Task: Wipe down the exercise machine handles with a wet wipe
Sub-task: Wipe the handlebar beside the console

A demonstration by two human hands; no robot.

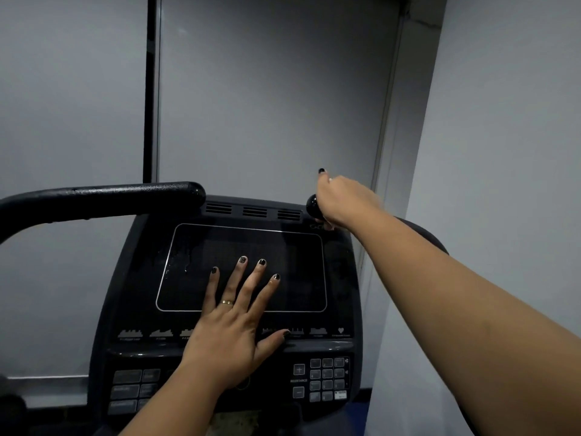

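Observation:
The exercise machine's black console (141,278) fills the lower middle of the view. My left hand (232,322) lies flat on its dark screen (292,262), fingers spread and straight. My right hand (342,199) is curled round the right handle (313,205) just behind its rounded black end, with one finger lifted. A tiny pale scrap shows at the top of that hand; I cannot tell whether it is the wipe. The left handle (94,199) is a thick black bar curving off to the left, its surface glistening.
Wet drips streak the console's upper left by the screen edge (185,265). Button pads (327,379) sit at the console's lower right and lower left. Grey walls and a closed door stand close behind the machine.

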